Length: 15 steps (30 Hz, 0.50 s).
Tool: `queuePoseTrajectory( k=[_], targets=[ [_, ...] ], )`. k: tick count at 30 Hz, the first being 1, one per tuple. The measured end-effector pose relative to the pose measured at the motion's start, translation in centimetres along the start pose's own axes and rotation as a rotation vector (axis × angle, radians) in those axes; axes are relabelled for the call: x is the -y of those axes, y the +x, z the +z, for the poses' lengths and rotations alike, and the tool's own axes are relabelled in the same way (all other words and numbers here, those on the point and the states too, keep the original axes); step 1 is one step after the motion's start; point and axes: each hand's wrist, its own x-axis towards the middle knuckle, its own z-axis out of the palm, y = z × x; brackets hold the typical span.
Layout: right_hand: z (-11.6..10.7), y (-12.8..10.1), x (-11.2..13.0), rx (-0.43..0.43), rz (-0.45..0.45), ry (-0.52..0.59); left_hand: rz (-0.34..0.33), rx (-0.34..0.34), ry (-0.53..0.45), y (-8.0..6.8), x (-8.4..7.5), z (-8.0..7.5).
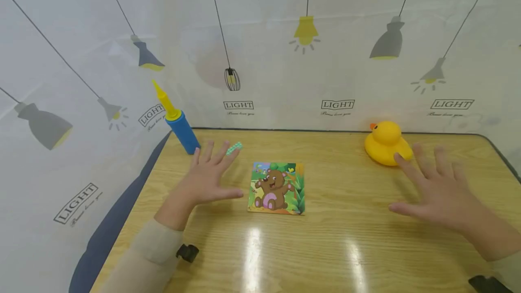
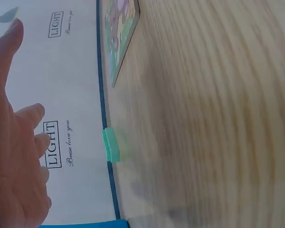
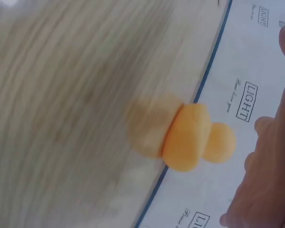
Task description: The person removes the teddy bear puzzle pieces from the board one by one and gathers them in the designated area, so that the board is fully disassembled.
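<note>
My left hand (image 1: 208, 177) hovers over the table's left side with its fingers spread, holding nothing. Just right of it lies a square bear picture board (image 1: 277, 189). Beyond its fingertips is a small green patterned piece (image 1: 234, 148), which shows as a thin green block (image 2: 111, 145) in the left wrist view. A blue hand pump (image 1: 183, 132) with a yellow nozzle stands tilted in the picture at the back left. Over the right side my right hand (image 1: 437, 189) is spread too, with nothing in it. A yellow rubber duck (image 1: 386, 144) sits beyond it, partly overlapped by a fingertip.
The wooden table (image 1: 325, 238) has a dark back edge against a pale curtain (image 1: 268, 58) printed with lamps and the word LIGHT. Light reflects off the table's front part. Dark wrist straps (image 1: 187, 252) show at both sleeves.
</note>
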Motion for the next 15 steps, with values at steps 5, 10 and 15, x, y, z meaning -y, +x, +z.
queuePoseTrajectory(
  k=[5,10,15],
  targets=[
    [1.6,0.2,1.6,-0.027,-0.027,0.233,0.088,0.018,-0.236,0.3,-0.5,1.4],
    [3.3,0.7,4.2,-0.095,-0.09,0.574,0.186,0.035,-0.497,0.4,-0.5,3.4],
    [5.3,1.5,7.0,-0.187,-0.113,0.784,0.242,-0.025,-0.778,0.4,-0.3,5.5]
  ],
)
